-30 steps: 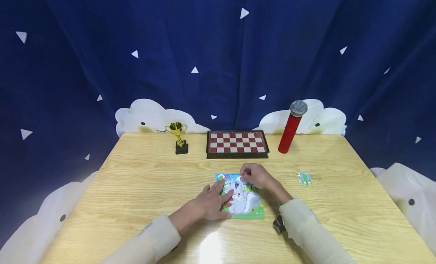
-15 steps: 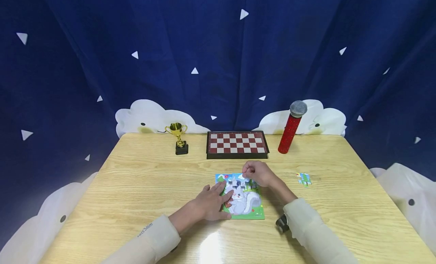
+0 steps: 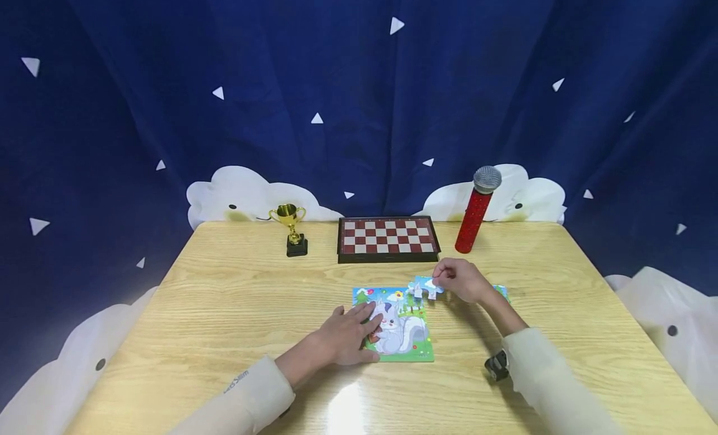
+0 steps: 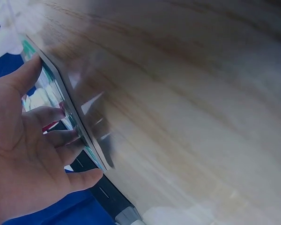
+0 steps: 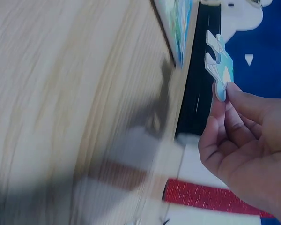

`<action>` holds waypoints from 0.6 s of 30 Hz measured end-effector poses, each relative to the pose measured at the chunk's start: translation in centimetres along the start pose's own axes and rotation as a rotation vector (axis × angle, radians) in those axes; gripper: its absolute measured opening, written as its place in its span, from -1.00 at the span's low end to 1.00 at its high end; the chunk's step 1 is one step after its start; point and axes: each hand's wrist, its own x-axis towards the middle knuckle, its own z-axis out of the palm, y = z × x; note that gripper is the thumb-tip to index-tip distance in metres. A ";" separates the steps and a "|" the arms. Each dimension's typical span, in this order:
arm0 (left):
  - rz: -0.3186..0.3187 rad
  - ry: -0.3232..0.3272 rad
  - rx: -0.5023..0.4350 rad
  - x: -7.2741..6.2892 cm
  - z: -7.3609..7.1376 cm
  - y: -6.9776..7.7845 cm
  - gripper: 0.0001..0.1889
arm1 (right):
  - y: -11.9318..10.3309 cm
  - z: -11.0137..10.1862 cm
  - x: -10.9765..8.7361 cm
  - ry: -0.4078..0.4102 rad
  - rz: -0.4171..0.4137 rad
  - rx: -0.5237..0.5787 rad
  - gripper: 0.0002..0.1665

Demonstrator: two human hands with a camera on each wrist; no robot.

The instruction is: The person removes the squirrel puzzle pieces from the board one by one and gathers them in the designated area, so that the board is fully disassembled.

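Observation:
A flat square jigsaw puzzle (image 3: 412,338) with a white squirrel picture lies at the middle of the table. My left hand (image 3: 346,336) rests over its left side, fingers spread; in the left wrist view, the left hand (image 4: 35,145) touches the puzzle's edge with thumb and fingers. Up and to the right of the puzzle, my right hand (image 3: 461,279) pinches a blue and white puzzle piece (image 3: 425,287) between thumb and fingertips. The right wrist view has this puzzle piece (image 5: 223,68) raised off the table, its knobs and notches showing.
Loose puzzle material (image 3: 501,290) lies to the right, partly hidden by the right wrist. Behind stand a gold trophy cup (image 3: 288,218), a red and white checkered game board (image 3: 388,239) and a red microphone (image 3: 473,220). A dark blue curtain (image 3: 359,98) hangs at the back.
My right hand has lifted the puzzle piece off the puzzle's upper part and carried it up and to the right. The left hand has stayed in place.

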 end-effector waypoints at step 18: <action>-0.005 -0.013 -0.001 0.1 0.1 0.0 -0.18 | 5.2 -4.5 -1.1 -0.012 0.128 -0.049 -0.87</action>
